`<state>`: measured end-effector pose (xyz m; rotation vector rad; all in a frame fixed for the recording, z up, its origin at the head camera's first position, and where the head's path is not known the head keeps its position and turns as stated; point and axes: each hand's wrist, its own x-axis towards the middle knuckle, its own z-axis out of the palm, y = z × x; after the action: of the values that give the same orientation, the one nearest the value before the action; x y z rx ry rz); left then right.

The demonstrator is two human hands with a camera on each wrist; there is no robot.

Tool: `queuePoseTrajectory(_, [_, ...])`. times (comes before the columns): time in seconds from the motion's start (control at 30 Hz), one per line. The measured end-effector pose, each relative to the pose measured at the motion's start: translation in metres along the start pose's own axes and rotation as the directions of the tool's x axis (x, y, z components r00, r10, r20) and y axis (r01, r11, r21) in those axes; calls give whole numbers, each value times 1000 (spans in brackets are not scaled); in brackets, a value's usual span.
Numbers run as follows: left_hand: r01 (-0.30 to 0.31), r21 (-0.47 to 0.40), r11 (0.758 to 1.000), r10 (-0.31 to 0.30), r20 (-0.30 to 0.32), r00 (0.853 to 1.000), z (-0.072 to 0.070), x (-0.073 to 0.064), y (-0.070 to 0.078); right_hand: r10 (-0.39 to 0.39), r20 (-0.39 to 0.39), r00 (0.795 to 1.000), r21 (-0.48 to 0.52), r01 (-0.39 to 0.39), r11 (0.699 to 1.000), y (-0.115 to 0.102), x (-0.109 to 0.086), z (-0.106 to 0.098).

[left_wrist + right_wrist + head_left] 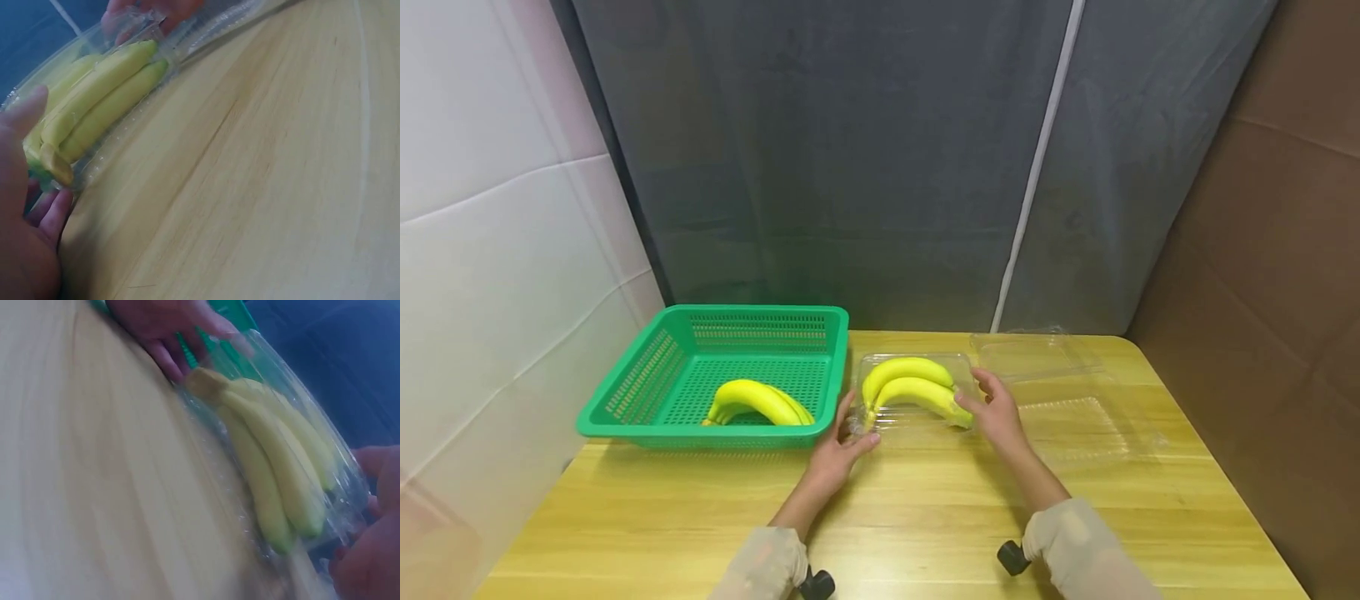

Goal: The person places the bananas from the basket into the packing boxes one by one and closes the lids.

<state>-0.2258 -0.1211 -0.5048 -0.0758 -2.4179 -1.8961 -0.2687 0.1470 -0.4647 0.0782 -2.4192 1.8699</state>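
Observation:
A clear plastic box [961,364] with a bunch of bananas [917,390] in it is held between both hands at the middle of the table. My left hand [835,454] grips its left end, thumb on the near side. At the opposite end my right hand [1000,417] holds the box, with the thumb near the banana tips. In the right wrist view clear plastic [281,369] rises around the bananas [275,450], whose stem end points to the left hand [169,325]. Whether the lid is fastened cannot be made out.
To the left stands a green perforated basket [842,333] with another bunch of bananas [756,402] inside. An open clear plastic box [1075,425] lies on the wooden table [910,525] at the right. Grey cloth [850,167] hangs behind the table.

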Motion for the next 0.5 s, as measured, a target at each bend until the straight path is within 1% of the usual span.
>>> queuePoseTrajectory(0.1, [10, -6, 1000, -10, -4, 1000, 1, -1, 2, 26, -50, 998, -31, -27, 999, 1, -4, 4])
queuePoseTrajectory(0.17, [28, -11, 1000, -28, -19, 999, 2, -2, 4, 39, -87, 995, -27, -41, 999, 2, -6, 6])
queuePoseTrajectory(0.2, [35, -28, 999, -36, -25, 999, 2, -2, 5, 40, -102, 994, -23, -43, 999, 3, -7, 7])
queuePoseTrajectory(0.3, [69, -114, 991, -74, -42, 996, 3, -3, 11, 51, -138, 989, -22, -54, 998, 4, -11, 10])
queuePoseTrajectory(0.4, [92, -224, 970, -103, -38, 994, 3, -8, 28, 49, -161, 986, -18, -52, 998, 5, -14, 12])
queuePoseTrajectory(0.47, [111, -253, 961, -127, -49, 991, 4, -11, 38, 44, -175, 984, -27, -49, 998, 7, -15, 13])
queuePoseTrajectory(0.5, [117, -261, 958, -135, -55, 989, 4, -11, 39, 38, -182, 983, -27, -43, 999, 8, -15, 13])
